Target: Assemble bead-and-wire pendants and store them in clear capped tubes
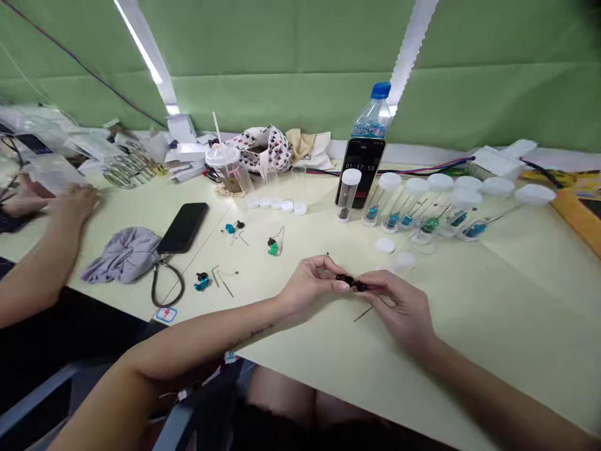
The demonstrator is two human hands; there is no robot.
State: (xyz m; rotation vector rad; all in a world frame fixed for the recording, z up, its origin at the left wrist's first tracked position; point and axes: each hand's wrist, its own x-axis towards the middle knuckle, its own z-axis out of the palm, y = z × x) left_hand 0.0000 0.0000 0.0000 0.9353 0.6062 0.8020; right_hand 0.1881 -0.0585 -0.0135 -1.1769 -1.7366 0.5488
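Observation:
Above the table my left hand [313,285] pinches a small black part [346,280] between thumb and fingers, its exact kind too small to tell. My right hand [399,304] closes on the right end of the same part. A thin metal rod [362,314] sticks out below my right fingers, and a thin wire shows at the left fingers. Left of my hands lie a green part with a black knob [273,247], a blue one [201,282] and another blue one [230,228], each beside bent metal pins. Two white caps, one of them here [385,245], lie just beyond my hands.
Several clear capped tubes [429,225] holding blue or green parts stand at the right. A phone showing a timer [366,156] leans on a water bottle [373,116]. At left are a dark phone [184,227], grey cloth [123,255] and another person's hands [75,203]. Upturned tubes [299,188] stand behind.

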